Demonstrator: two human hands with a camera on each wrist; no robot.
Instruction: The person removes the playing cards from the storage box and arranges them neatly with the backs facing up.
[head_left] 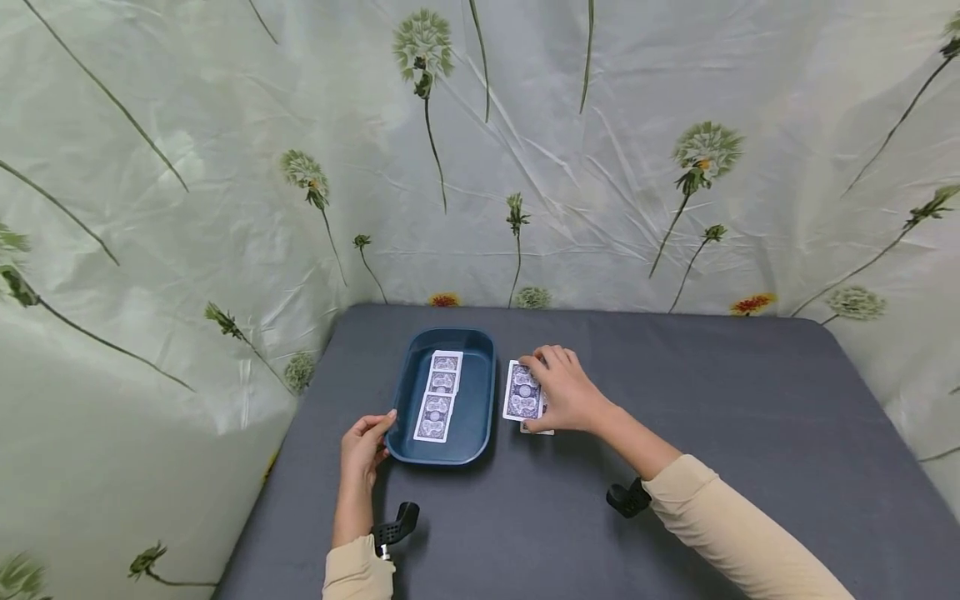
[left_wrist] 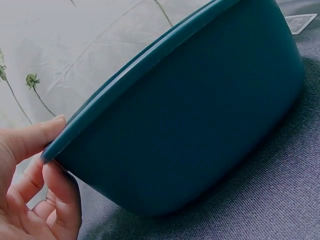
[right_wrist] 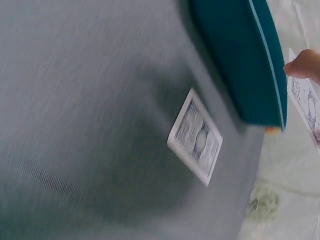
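My left hand [head_left: 363, 448] pinches the near left rim of a dark blue tray [head_left: 476, 408], thumb on top and fingers beneath, as the left wrist view shows. Inside the tray lie several playing cards [head_left: 433, 417], patterned backs up, overlapping in a column. Just right of the tray, my right hand [head_left: 566, 390] holds a playing card [head_left: 522, 392] by its edges, back up. In the right wrist view this held card [right_wrist: 306, 102] is raised off the table, with the thumb at its edge. Another card [right_wrist: 197, 140] lies on the cloth below, mostly covered in the head view.
Dark grey cloth [head_left: 720, 392] covers the table. Behind and to the left hangs a pale curtain [head_left: 555, 167] printed with dandelions. A black wrist camera mount [head_left: 397, 525] sits on the left wrist and another mount [head_left: 628, 498] on the right.
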